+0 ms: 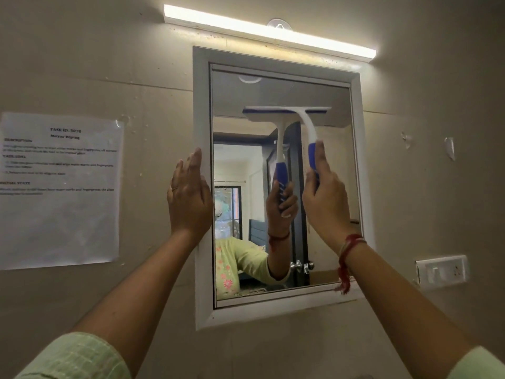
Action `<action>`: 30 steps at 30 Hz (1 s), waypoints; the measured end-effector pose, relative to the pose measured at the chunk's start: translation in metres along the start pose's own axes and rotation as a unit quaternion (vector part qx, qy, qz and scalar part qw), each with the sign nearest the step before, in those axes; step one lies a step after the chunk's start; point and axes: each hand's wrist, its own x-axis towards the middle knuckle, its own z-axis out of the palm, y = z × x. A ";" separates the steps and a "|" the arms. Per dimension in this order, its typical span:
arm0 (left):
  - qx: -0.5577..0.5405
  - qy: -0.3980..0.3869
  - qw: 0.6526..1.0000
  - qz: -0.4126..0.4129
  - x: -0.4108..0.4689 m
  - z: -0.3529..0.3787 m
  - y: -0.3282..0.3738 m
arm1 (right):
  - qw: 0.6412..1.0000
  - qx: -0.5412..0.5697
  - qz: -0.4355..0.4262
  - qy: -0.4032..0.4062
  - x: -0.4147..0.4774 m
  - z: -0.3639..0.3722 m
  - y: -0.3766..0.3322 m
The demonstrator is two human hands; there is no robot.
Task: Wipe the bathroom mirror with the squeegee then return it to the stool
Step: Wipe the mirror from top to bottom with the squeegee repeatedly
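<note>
A white-framed mirror (pixel 338 170) hangs on the beige wall straight ahead. My right hand (pixel 325 198) grips the blue handle of a white and blue squeegee (pixel 307 124), whose blade lies flat across the upper part of the glass. Its reflection shows just left of it. My left hand (pixel 190 198) rests flat with fingers apart against the mirror's left frame edge (pixel 202 105), holding nothing. The stool is out of view.
A lit tube light (pixel 267 32) runs above the mirror. A printed task sheet (pixel 60 190) is taped to the wall on the left. A white switch plate (pixel 441 270) sits at the lower right. A suction hook (pixel 278 23) sticks above the light.
</note>
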 end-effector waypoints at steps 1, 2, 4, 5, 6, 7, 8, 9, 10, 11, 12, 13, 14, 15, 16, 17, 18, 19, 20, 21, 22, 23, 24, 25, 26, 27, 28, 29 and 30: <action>0.001 0.000 1.000 0.000 0.000 0.000 0.000 | 1.000 -0.003 0.000 0.004 0.007 0.000 0.000; 0.001 0.000 1.000 0.000 0.000 0.000 0.000 | 1.000 -0.004 0.001 0.011 0.018 0.000 -0.001; 0.002 0.002 1.000 0.001 0.000 0.000 0.000 | 1.000 -0.001 0.005 0.024 0.041 0.001 -0.006; 0.003 0.002 1.000 0.001 0.000 0.000 0.000 | 1.000 0.003 0.006 0.028 0.048 0.001 -0.009; 0.005 0.002 1.000 0.001 0.000 0.000 0.000 | 1.000 0.005 0.007 0.030 0.051 0.002 -0.010; 0.006 0.002 1.000 -0.001 0.000 0.000 0.001 | 0.999 0.005 0.007 0.030 0.048 0.002 -0.010; 0.006 0.003 1.000 -0.002 -0.001 0.000 0.001 | 1.000 0.003 0.007 0.028 0.040 0.002 -0.008; 0.006 0.003 1.000 -0.002 -0.001 0.000 0.001 | 1.000 0.002 0.005 0.023 0.028 0.002 -0.005; 0.006 0.002 1.000 -0.002 -0.001 0.000 0.001 | 1.000 0.001 0.005 0.016 0.012 0.002 -0.001; 0.005 0.001 1.000 -0.003 0.000 0.000 0.001 | 1.000 -0.001 0.007 0.007 -0.006 0.001 0.002; 0.005 0.000 1.000 -0.003 0.000 0.000 0.002 | 1.000 -0.004 0.010 -0.003 -0.023 0.001 0.005; 0.005 -0.001 1.000 -0.003 0.000 0.000 0.002 | 1.000 -0.005 0.012 -0.011 -0.037 0.000 0.007; 0.006 -0.001 1.000 -0.003 0.000 0.000 0.001 | 1.000 -0.006 0.011 -0.015 -0.045 0.000 0.009; 0.007 -0.001 1.000 -0.002 0.000 0.000 0.001 | 1.000 -0.009 0.008 -0.014 -0.045 0.000 0.009; 0.007 -0.002 1.000 -0.003 0.000 0.000 0.001 | 1.000 -0.014 0.005 -0.008 -0.039 0.000 0.009; 0.008 -0.002 1.000 -0.004 0.000 0.000 0.001 | 1.000 -0.019 0.003 0.000 -0.029 0.000 0.009; 0.009 -0.002 1.000 -0.004 0.000 0.000 0.001 | 1.000 -0.021 0.002 0.007 -0.018 -0.001 0.007; 0.010 -0.002 1.000 -0.004 0.000 0.000 0.000 | 1.000 -0.020 0.000 0.013 -0.007 -0.001 0.004; 0.011 -0.001 1.000 -0.003 0.000 0.000 0.001 | 1.000 -0.018 -0.004 0.016 0.000 -0.001 0.002; 0.012 -0.001 1.000 -0.003 0.000 0.000 0.001 | 1.000 -0.017 -0.008 0.017 0.003 -0.001 0.002; 0.012 0.000 1.000 -0.003 0.000 0.000 0.001 | 1.000 -0.017 -0.010 0.015 0.001 -0.002 0.003; 0.011 0.000 1.000 -0.003 0.000 0.000 0.001 | 1.000 -0.019 -0.010 0.010 -0.006 -0.003 0.005; 0.011 0.001 1.000 -0.002 0.000 0.000 0.001 | 1.000 -0.021 -0.008 0.004 -0.017 -0.003 0.009; 0.010 0.001 1.000 -0.001 0.000 0.000 0.001 | 1.000 -0.020 -0.006 -0.003 -0.031 -0.003 0.014; 0.010 0.001 1.000 0.001 0.000 0.000 0.000 | 1.000 -0.022 -0.003 -0.012 -0.046 -0.003 0.017; 0.009 0.001 1.000 0.001 0.000 0.000 0.000 | 1.000 -0.024 -0.002 -0.020 -0.060 -0.003 0.021; 0.008 0.000 1.000 0.002 0.000 0.000 0.000 | 0.999 -0.025 -0.004 -0.024 -0.071 -0.003 0.023; 0.007 0.001 1.000 0.003 0.000 0.000 0.000 | 0.999 -0.024 -0.007 -0.024 -0.077 -0.002 0.025; 0.007 0.000 1.000 0.003 0.000 0.000 0.000 | 1.000 -0.020 -0.008 -0.022 -0.076 -0.001 0.025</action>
